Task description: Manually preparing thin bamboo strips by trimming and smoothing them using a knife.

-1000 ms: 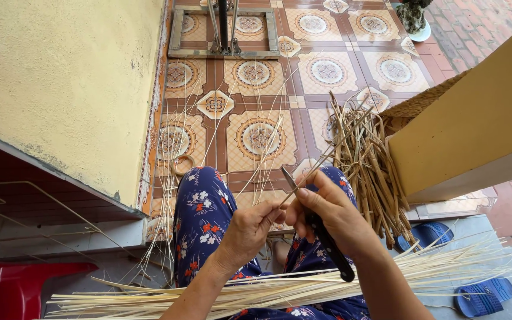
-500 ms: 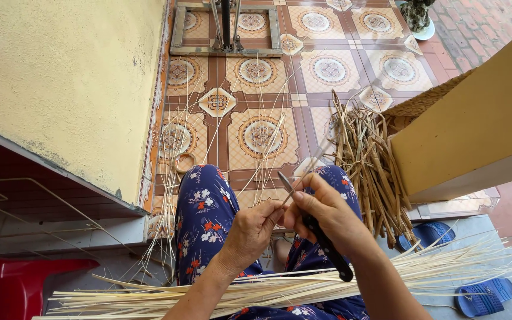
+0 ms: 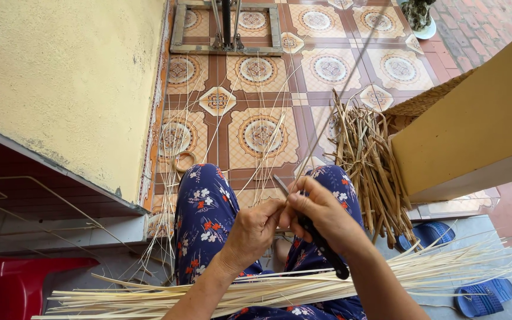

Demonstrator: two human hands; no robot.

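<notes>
Head view: the right hand grips a dark-handled knife just above the bundle of pale strips. Since 1 second ago, the left hand has closed in, pinching 1 thin strip at the blade; splitting appears underway.

I have one view only, from the head-worn camera. It looks steeply down over the seated person's lap, close above the hands, and faces forward across the patterned orange-and-cream tiled floor. A pale yellow plaster wall fills the left side; no second view overlaps.
</notes>
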